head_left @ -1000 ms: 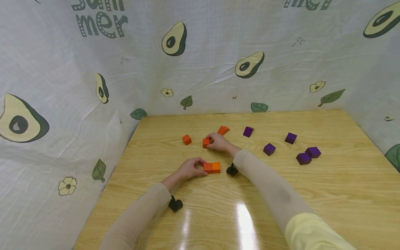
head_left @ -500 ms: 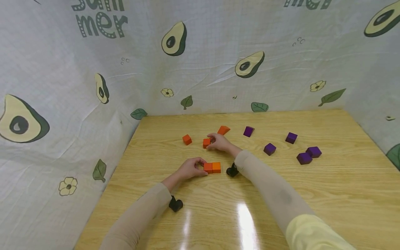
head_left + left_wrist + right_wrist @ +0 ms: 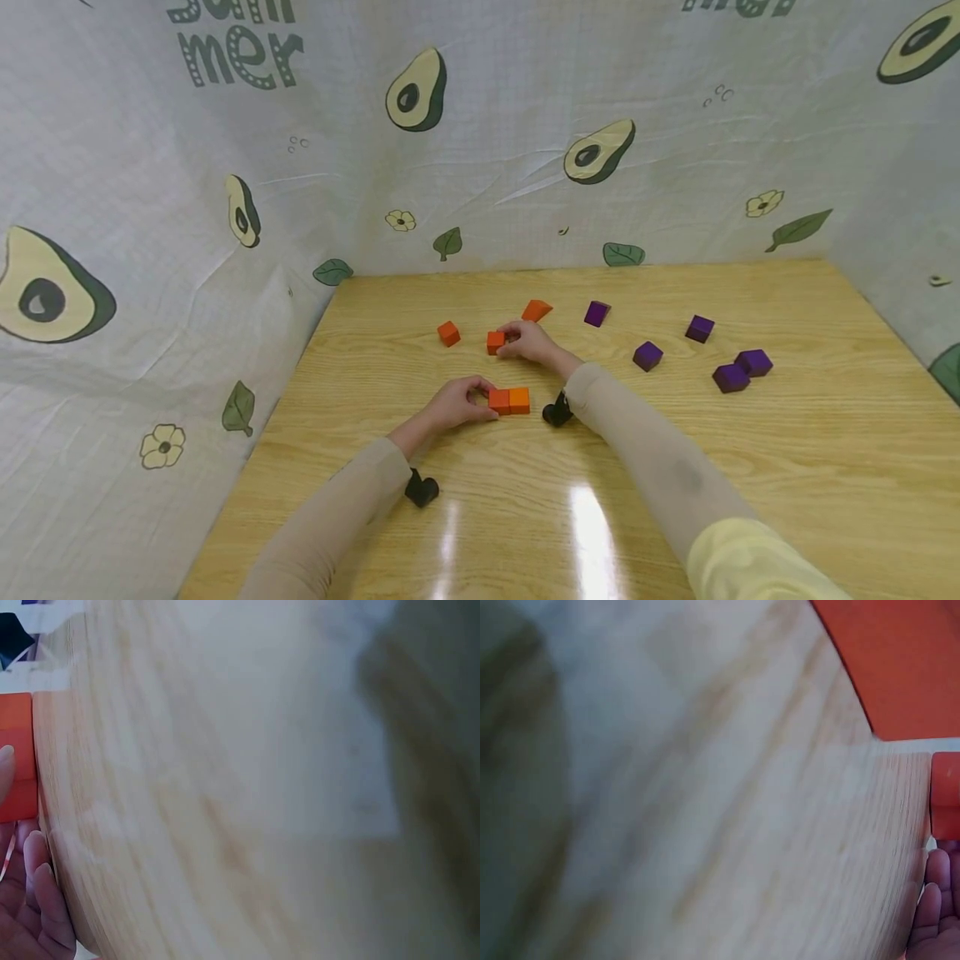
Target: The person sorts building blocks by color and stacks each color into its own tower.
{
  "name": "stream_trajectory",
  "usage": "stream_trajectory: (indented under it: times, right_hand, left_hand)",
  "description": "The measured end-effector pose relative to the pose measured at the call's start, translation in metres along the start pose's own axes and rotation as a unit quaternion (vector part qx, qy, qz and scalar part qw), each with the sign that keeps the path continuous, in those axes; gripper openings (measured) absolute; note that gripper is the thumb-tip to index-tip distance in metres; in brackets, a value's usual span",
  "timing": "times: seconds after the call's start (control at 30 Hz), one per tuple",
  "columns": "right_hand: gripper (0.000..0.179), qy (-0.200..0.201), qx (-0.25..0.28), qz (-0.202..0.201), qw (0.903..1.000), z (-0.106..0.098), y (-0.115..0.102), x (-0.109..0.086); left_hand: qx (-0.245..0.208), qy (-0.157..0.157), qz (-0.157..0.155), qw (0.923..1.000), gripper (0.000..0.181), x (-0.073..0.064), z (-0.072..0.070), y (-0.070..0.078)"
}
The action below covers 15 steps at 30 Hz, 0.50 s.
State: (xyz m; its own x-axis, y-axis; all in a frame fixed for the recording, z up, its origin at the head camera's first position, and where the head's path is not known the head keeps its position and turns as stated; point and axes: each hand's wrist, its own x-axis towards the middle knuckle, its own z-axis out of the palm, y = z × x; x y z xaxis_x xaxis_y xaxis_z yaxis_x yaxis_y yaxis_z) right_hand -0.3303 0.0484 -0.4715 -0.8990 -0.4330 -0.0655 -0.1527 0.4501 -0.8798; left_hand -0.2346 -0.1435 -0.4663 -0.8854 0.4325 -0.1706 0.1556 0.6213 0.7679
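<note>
Near the middle of the table, my left hand (image 3: pixel 453 404) grips a red-orange cube (image 3: pixel 498 402) between thumb and fingers. A lighter orange block (image 3: pixel 519 400) lies against that cube's right side. In the left wrist view, a thumb overlaps the front of the red-orange blocks (image 3: pixel 16 799) at the left edge. Farther back, my right hand (image 3: pixel 528 342) pinches another red-orange cube (image 3: pixel 495 342) from its right side. At the right wrist view's edge, part of that cube (image 3: pixel 946 796) shows above curled fingers (image 3: pixel 930 906).
A loose red-orange cube (image 3: pixel 448 333) lies back left, and an orange wedge (image 3: pixel 536 310) sits just behind my right hand. Several purple blocks (image 3: pixel 648 356) are spread over the right side of the wooden table (image 3: pixel 600 467). A printed cloth (image 3: pixel 495 167) hangs behind.
</note>
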Motion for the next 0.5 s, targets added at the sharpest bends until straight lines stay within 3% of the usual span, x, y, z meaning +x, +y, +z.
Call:
stream_trajectory:
  times: [0.5]
  right_hand:
    - [0.045, -0.003, 0.003, 0.013, 0.9999, -0.007, -0.006, -0.014]
  left_hand:
    - [0.003, -0.002, -0.003, 1.0000, 0.037, 0.001, 0.000, 0.000]
